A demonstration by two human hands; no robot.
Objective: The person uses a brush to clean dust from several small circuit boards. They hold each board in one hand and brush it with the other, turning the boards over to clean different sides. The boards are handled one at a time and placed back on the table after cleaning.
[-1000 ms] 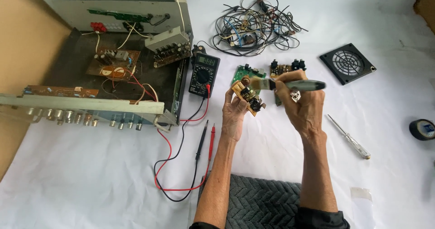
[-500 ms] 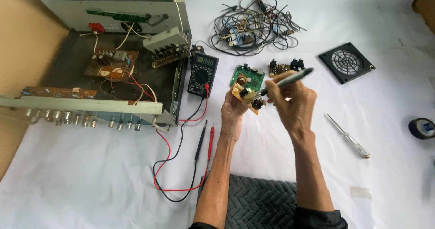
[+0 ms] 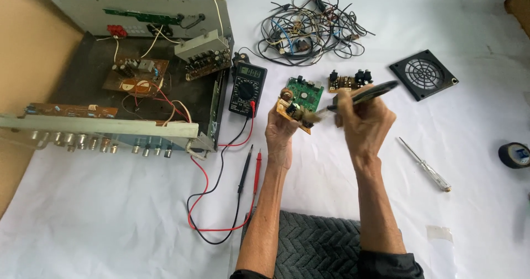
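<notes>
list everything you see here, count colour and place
small circuit board: 1, tan, in left hand
brush: 1, dark handle, in right hand, bristles at the board
green board: 1, behind the hands
connector board: 1, brown with black jacks, beside it
multimeter: 1, black, by the chassis
probes: 2, red and black, centre
open chassis: 1, grey, left
wire tangle: 1, dark, top
fan grille: 1, black, right
screwdriver: 1, clear handle, right
tape roll: 1, black, far right
left hand: 1
right hand: 1

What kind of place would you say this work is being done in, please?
Probably a small electronics repair bench: an opened amplifier case, a multimeter and a tangle of wires lie on a white sheet.
</notes>
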